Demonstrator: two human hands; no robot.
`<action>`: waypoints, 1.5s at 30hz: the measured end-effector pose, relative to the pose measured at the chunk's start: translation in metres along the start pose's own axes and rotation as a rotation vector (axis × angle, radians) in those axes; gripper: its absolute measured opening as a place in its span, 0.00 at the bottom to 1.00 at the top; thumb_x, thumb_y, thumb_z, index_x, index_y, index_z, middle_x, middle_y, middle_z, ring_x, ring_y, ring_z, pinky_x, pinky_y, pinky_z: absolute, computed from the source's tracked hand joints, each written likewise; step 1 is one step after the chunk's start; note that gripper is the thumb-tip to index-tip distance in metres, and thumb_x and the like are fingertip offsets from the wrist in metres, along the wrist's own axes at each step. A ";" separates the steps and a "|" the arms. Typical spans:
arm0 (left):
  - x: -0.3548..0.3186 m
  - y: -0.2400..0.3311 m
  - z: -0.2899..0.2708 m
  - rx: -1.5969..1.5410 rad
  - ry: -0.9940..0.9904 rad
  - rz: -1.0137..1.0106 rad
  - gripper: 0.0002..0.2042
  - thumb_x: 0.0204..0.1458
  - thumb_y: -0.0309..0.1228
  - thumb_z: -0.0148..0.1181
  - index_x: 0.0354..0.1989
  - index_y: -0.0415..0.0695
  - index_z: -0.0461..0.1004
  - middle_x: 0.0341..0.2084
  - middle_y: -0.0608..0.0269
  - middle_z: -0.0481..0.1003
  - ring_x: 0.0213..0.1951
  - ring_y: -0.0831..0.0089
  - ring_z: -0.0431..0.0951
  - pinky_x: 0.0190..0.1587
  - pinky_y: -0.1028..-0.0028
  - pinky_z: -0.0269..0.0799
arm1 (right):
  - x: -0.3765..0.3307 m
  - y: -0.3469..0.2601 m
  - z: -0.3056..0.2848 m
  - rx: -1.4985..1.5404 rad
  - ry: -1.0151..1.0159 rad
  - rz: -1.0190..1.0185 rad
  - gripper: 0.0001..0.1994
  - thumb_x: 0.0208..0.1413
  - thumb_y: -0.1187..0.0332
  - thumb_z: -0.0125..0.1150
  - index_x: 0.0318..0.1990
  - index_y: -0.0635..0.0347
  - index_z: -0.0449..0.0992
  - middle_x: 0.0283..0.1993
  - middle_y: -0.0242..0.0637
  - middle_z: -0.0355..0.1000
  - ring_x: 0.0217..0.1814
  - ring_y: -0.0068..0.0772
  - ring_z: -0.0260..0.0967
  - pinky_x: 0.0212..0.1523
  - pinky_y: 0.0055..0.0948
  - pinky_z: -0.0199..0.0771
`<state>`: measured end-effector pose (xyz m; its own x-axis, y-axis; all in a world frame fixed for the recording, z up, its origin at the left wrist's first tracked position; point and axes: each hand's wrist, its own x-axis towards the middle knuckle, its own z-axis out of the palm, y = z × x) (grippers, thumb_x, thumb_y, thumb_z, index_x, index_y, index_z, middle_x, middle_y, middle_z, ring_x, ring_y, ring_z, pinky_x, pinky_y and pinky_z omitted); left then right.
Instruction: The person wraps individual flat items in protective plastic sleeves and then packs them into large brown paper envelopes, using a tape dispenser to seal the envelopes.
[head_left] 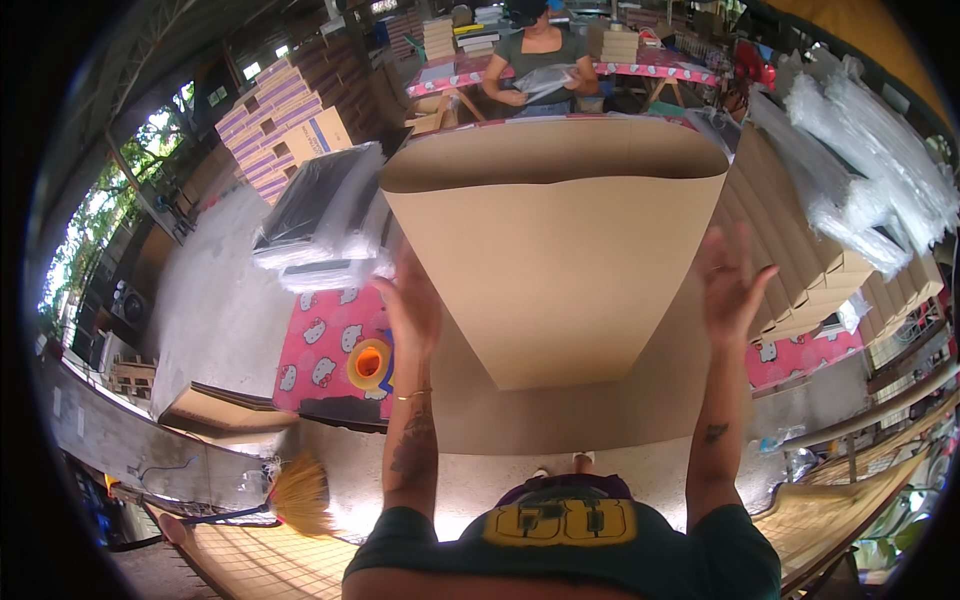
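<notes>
Brown cardboard fills the middle of the view, but starting at the left: a straw broom (300,495) lies low by the floor, and a stack of dark flat packs in clear wrap (322,215) sits on the pink patterned worktop (320,350). One roll of orange tape (368,364) rests just beside the left hand (412,305). That hand is spread open, fingers blurred, at the left edge of the folded cardboard sheet (553,250). The sheet stands between both hands, its long axis running away from the person, its open upper end curved and its narrow end pointing down toward the body. The right hand (732,280) is also open, fingers splayed, at the sheet's right edge; whether either hand touches it cannot be told. Right of it stand a row of flat folded cartons (800,270) and a pile of clear plastic bags (870,180).
</notes>
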<state>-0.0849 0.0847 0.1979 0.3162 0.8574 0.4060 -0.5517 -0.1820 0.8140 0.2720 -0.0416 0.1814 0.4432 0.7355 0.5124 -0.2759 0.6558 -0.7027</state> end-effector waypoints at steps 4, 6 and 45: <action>0.007 -0.065 0.005 0.086 0.243 -0.122 0.48 0.56 0.72 0.28 0.72 0.40 0.46 0.68 0.51 0.55 0.66 0.59 0.59 0.66 0.60 0.59 | -0.006 0.040 0.001 -0.239 0.204 0.139 0.43 0.62 0.33 0.38 0.71 0.62 0.51 0.71 0.41 0.55 0.72 0.41 0.53 0.68 0.43 0.57; 0.012 -0.034 0.007 -0.079 0.107 -0.254 0.44 0.59 0.68 0.30 0.70 0.39 0.50 0.64 0.51 0.60 0.63 0.60 0.64 0.62 0.61 0.64 | -0.002 0.045 0.010 -0.098 0.114 0.229 0.41 0.63 0.35 0.37 0.71 0.61 0.51 0.69 0.40 0.57 0.70 0.38 0.56 0.65 0.39 0.62; 0.091 -0.154 -0.011 0.542 -0.460 0.065 0.31 0.49 0.26 0.65 0.64 0.39 0.64 0.61 0.57 0.66 0.62 0.67 0.66 0.63 0.69 0.62 | 0.010 0.039 -0.086 -1.091 -0.235 -0.156 0.24 0.54 0.68 0.63 0.58 0.63 0.66 0.57 0.45 0.70 0.59 0.44 0.70 0.56 0.36 0.71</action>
<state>0.0200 0.1960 0.1052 0.6555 0.5682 0.4974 -0.1569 -0.5418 0.8257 0.3388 -0.0236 0.1169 0.2041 0.7476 0.6321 0.7131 0.3288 -0.6192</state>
